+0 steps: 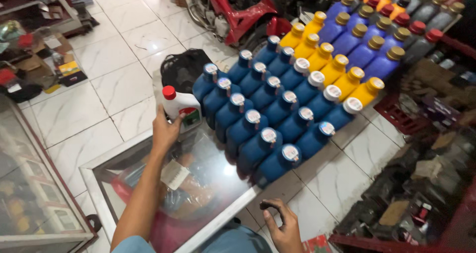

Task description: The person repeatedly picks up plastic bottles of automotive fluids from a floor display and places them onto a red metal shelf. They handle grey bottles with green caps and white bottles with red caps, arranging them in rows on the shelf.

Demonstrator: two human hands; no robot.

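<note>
- White marble-look floor tiles (74,109) run under a glass-topped worktop (198,183) with a pale frame, seen from above.
- Rows of dark blue bottles (267,119) with white caps stand packed together on the far end of the worktop; just behind them stand yellow bottles (337,67), then purple-blue bottles (369,47) with tan caps and grey bottles (421,42) with red caps.
- The left hand (165,131) reaches across the glass, and its fingers (174,129) are clasped around the lower body of a white bottle (181,106) with a red cap.
- That white bottle stands upright at the near left corner of the blue rows, just beside the nearest blue bottle.
- The right hand (282,228) is low, off the edge of the worktop, fingers curled around a small dark object (270,205) that is too small to make out.
- A red motorbike (238,10) stands on the floor behind, and a black bag (181,69) lies near it.
</note>
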